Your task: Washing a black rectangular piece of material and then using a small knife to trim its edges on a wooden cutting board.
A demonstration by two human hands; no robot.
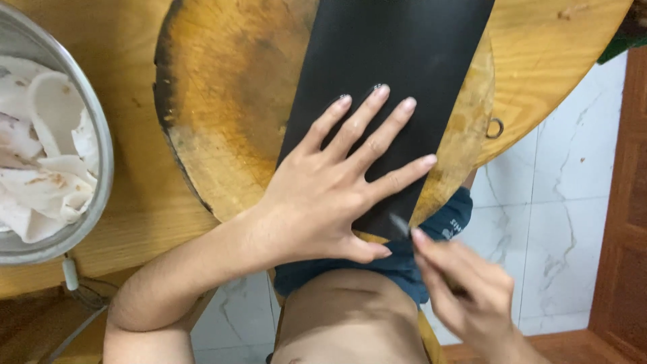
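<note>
A black sheet (397, 61) is laid across a round wooden board (229, 87), which sits on a wooden table (552, 47). The sheet is pinned flat by the left hand (330, 195), fingers spread wide, palm down, nothing gripped. Its near end hangs at the board's edge, close to the body. The right hand (465, 290) is closed around a thin blade (399, 224), tip set right at the sheet's near edge, just beside the left thumb. A metal bowl (101, 141) with pale white pieces (40, 155) inside is parked at the left on the table, well apart from both hands. White marble-look floor (539, 229) is seen below.
</note>
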